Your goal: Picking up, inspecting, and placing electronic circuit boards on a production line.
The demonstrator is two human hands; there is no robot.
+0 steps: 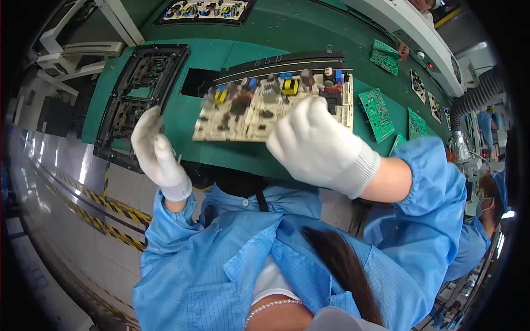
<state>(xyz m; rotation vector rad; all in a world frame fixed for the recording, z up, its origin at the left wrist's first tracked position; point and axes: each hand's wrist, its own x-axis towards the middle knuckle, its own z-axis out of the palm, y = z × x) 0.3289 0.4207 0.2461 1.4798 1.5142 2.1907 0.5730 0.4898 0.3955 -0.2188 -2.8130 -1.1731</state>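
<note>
A worker in a blue smock and white knit gloves holds a cream-coloured circuit board in the air above a green worktop. The right hand has its fingers closed over the board's near right edge, the gloved fingers lying on top of the board's component side, with the rest of the board stretching away to the left of them. The board is tilted and slightly blurred, its yellow, blue and black parts facing up.

The left hand hangs just left of the board, apart from it, its fingers loosely extended and gripping nothing that can be made out.

Left of the board, past the left hand, a black carrier frame lies flat on the worktop. Just behind the board sits a dark fixture with a raised edge. Right of the board, several green circuit boards lie in a row along the worktop. Beyond the board, at the far edge, another populated board rests in a black tray. To the far right of the board a second person in blue stands at the line
</note>
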